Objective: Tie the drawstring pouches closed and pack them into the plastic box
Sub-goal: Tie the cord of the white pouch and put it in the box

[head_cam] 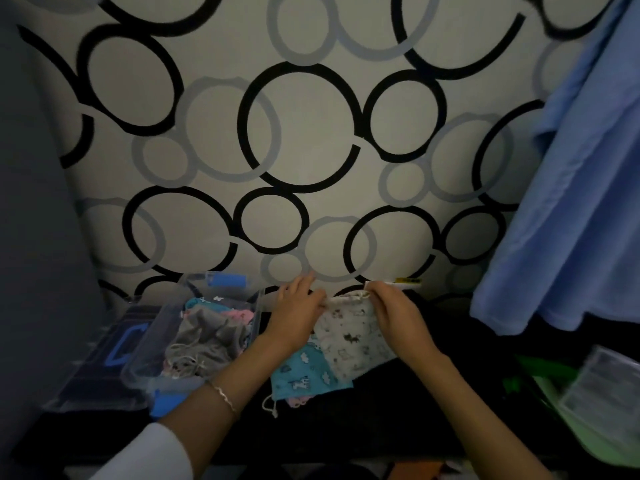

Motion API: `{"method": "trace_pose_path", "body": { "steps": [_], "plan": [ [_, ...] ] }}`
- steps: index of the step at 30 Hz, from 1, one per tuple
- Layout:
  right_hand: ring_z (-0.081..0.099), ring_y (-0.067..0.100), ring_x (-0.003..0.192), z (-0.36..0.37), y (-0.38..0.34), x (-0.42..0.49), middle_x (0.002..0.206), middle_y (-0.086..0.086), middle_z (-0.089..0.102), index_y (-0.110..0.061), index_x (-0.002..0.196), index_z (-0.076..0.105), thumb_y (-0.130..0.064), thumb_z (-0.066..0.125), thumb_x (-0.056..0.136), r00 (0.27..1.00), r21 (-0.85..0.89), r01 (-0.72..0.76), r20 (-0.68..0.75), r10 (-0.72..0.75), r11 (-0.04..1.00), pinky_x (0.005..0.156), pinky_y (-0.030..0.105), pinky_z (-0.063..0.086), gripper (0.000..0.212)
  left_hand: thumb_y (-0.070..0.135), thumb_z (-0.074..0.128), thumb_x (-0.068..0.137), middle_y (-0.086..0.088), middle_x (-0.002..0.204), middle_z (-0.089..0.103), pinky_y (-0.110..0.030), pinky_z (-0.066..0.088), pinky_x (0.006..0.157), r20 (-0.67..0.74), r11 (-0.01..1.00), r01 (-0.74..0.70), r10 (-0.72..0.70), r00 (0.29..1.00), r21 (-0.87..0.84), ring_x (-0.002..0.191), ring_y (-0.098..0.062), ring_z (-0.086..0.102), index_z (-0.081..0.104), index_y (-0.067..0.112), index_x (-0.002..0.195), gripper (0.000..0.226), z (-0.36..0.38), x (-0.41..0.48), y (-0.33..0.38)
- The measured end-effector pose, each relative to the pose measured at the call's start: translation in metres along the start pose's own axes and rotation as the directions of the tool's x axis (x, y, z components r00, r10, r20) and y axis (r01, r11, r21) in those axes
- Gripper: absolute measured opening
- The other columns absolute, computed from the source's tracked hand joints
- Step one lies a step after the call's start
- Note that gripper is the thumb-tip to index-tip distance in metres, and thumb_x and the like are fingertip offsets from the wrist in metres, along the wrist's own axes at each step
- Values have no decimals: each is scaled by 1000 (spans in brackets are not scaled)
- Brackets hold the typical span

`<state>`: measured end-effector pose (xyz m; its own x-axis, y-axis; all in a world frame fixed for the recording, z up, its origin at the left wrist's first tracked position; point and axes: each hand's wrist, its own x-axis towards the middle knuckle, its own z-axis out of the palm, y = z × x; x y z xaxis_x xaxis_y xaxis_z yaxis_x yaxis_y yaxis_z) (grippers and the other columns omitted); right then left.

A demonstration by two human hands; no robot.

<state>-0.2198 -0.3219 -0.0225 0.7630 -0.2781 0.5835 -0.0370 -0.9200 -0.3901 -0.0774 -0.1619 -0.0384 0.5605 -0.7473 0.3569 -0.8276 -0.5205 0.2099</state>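
A white drawstring pouch point(353, 336) with small dark animal prints lies on the black table, its gathered top edge pointing away from me. My left hand point(298, 315) pinches the left end of that top edge. My right hand point(394, 311) pinches the right end, where the cord comes out. Under the white pouch lies a teal pouch point(304, 374) with white animal prints, and a pink one peeks out below it. The clear plastic box point(145, 341) stands to the left and holds several pouches, a grey one on top.
The box's clear lid point(104, 362) with a blue clip lies left of the box. A wall papered with circles rises behind the table. Blue cloth point(571, 202) hangs at the right. A green object and a clear container point(602, 393) sit at the lower right.
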Motion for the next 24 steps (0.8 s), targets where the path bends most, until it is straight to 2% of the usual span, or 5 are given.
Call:
{"method": "trace_pose_path", "body": {
  "steps": [4, 10, 18, 21, 24],
  "plan": [
    [62, 8, 89, -7, 10, -11, 98, -3, 69, -16, 101, 69, -14, 56, 96, 998, -20, -57, 16, 57, 998, 81, 20, 48, 14, 35, 40, 102, -4, 90, 62, -39, 48, 76, 35, 978, 14, -7, 999, -206, 85, -20, 59, 54, 13, 86, 31, -6, -17, -8],
    [60, 5, 67, 6, 29, -31, 71, -7, 65, -19, 77, 70, -23, 58, 96, 878, 151, -434, 293, 379, 888, 63, 21, 48, 22, 50, 45, 96, 8, 91, 69, -32, 50, 73, 141, 954, 66, -26, 990, -291, 82, -9, 63, 62, 27, 97, 29, -3, -47, -25],
    [63, 31, 98, 27, 71, -56, 85, 15, 63, -8, 74, 60, -10, 49, 96, 519, 704, -703, 412, 749, 100, 92, 39, 47, 25, 37, 50, 98, 9, 87, 71, -34, 51, 80, 105, 955, 171, -150, 983, -241, 83, -9, 63, 69, 29, 87, 23, -30, -59, -53],
    [62, 32, 114, 39, 62, -48, 103, 15, 73, -11, 74, 55, -15, 53, 94, 551, 798, -483, 597, 583, -361, 101, 44, 44, 20, 33, 48, 99, 0, 74, 65, -31, 46, 66, 220, 849, 217, -122, 968, -482, 69, -14, 58, 60, 24, 73, 30, -32, -60, -38],
    [65, 27, 110, 47, 41, -28, 112, 15, 72, -10, 93, 61, -19, 55, 96, 596, 772, -388, 627, 502, -503, 95, 48, 49, 11, 30, 46, 101, 0, 71, 59, -22, 42, 59, 283, 647, 277, -97, 954, -710, 64, -12, 56, 60, 7, 78, 36, -33, -56, -26]
  ]
}}
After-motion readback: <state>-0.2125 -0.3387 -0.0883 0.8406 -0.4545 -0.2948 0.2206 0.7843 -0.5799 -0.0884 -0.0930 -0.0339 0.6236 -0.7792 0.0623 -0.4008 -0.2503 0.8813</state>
